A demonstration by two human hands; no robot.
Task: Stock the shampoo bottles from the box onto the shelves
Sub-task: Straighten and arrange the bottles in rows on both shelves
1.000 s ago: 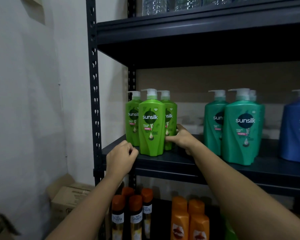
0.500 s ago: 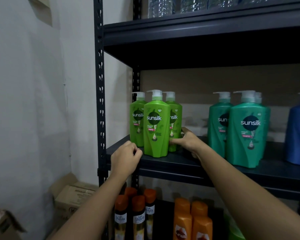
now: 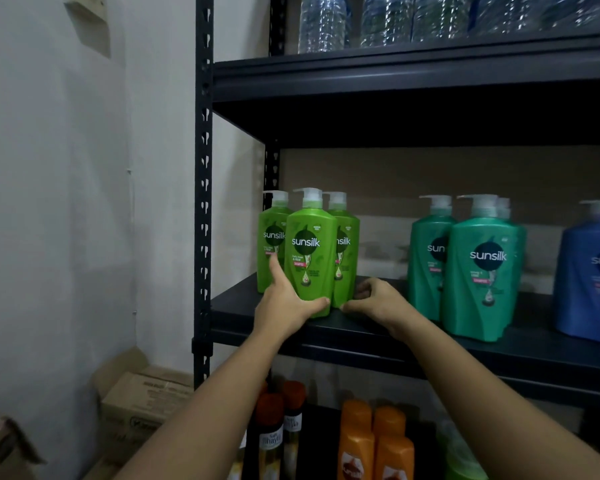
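Three light-green Sunsilk pump bottles stand at the left end of the dark middle shelf [image 3: 361, 336]. My left hand [image 3: 284, 304] grips the base of the front green bottle [image 3: 310, 251], with the thumb under its right corner and the index finger up its left side. Behind it stand the left rear bottle [image 3: 270, 233] and the right rear bottle [image 3: 347, 252]. My right hand [image 3: 374, 303] rests on the shelf beside the right rear bottle. Its fingers are curled in and its thumb tip lies at that bottle's base.
Teal Sunsilk bottles [image 3: 482, 271] and a blue one [image 3: 589, 271] stand further right on the same shelf. Water bottles [image 3: 378, 19] fill the top shelf. Orange bottles [image 3: 374, 445] and brown-capped bottles [image 3: 274, 427] stand below. Cardboard boxes [image 3: 146, 400] sit by the wall, left of the upright post [image 3: 203, 202].
My left hand has risen from the shelf edge and taken hold of the front green bottle's base. My right hand has come off the right rear bottle and curled up on the shelf.
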